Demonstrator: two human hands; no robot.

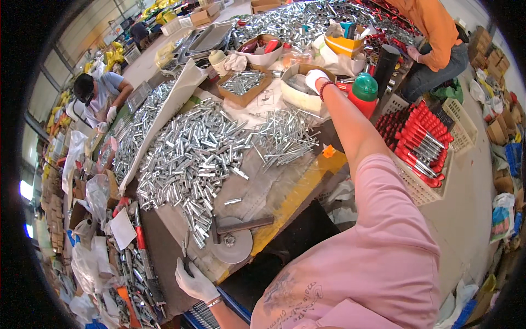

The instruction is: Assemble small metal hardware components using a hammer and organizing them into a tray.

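My left hand (196, 281), in a white glove, is closed around what looks like a pair of pliers (185, 249) at the table's near edge; its fingers partly hide the handles. Beside it a hammer (246, 223) lies across a round grey metal disc (233, 249). My right arm stretches far forward, and my gloved right hand (314, 80) is at an open carton (298, 97); its fingertips are too hidden to read. Between the hands are a big heap of short silvery metal sleeves (192, 148) and a pile of long thin bolts (286, 137).
A red bottle with a green lid (364, 88) stands by my right forearm. Right of me, a crate (422, 189) holds red-handled tools. A co-worker in orange (433, 33) is at far right, another person (101, 96) at left. A white sheet divider (161, 123) borders the heap.
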